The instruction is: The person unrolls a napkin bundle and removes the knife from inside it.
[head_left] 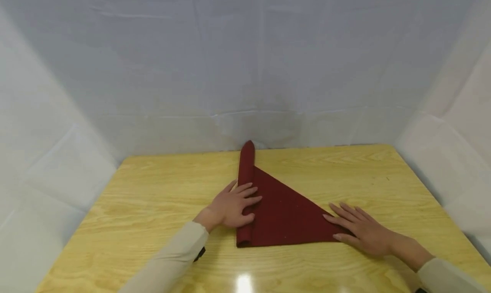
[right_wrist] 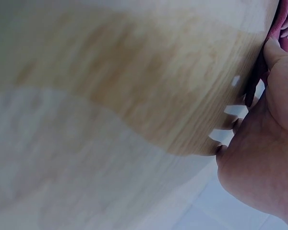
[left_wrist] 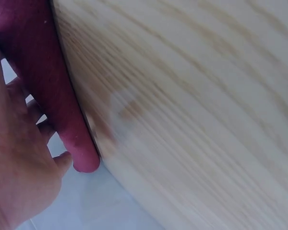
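Note:
A dark red cloth (head_left: 287, 216) lies on the table, its left side wound into an upright roll (head_left: 246, 165) and the rest a flat triangle narrowing to the right. My left hand (head_left: 232, 205) rests across the roll with fingers spread over it. In the left wrist view the red roll (left_wrist: 53, 91) runs along beside that hand (left_wrist: 19, 158). At the cloth's right corner my right hand (head_left: 364, 231) lies flat with straight fingers, covering the tip. The right wrist view shows the hand (right_wrist: 269, 129) with its thumb at the cloth's edge (right_wrist: 278, 28).
The light wooden table (head_left: 172, 186) carries the cloth, and the roll's far end reaches its back edge. A pale sheet (head_left: 261, 62) hangs behind, with more white sheeting (head_left: 50, 156) at both sides. A bright light reflection shows near the front.

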A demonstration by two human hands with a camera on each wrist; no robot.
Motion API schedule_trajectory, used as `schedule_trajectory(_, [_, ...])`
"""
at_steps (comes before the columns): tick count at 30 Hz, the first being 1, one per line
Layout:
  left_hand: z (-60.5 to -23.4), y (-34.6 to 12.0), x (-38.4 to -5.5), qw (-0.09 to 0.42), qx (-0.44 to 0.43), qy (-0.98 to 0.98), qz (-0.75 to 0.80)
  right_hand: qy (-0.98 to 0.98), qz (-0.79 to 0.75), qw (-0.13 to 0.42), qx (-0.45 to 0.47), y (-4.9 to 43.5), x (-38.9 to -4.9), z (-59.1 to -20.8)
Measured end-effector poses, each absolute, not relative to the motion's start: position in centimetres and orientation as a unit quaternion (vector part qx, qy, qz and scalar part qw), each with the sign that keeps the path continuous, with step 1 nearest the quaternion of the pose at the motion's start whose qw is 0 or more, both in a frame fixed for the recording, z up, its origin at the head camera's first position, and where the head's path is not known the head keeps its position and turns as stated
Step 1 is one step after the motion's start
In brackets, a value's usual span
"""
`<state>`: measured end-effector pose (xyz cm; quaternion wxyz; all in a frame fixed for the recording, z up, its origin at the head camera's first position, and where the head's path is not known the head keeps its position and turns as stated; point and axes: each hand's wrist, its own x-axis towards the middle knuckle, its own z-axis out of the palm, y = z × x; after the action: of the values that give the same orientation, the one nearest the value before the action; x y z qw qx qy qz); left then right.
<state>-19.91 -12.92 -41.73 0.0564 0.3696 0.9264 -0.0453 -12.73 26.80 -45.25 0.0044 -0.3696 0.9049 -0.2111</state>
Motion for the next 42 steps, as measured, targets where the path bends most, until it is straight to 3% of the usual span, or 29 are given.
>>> schedule_trajectory(15, [-40.9, -16.9, -19.4, 0.015, 0.366, 0.93, 0.011, 0.902, -0.204, -0.002, -0.379, 27.2, -13.0, -45.5])
schedule_trajectory(22, [-41.5, -18.4, -18.6, 0.059, 0.339, 0.938, 0.042, 0.906, -0.205, 0.006, -0.37, 27.6, -12.8, -45.2])
schedule_trajectory(42, [-41.6, -17.4, -19.1, 0.063, 0.343, 0.937, 0.029, 0.908, -0.204, 0.016, -0.367, 28.5, -12.9, -44.8])
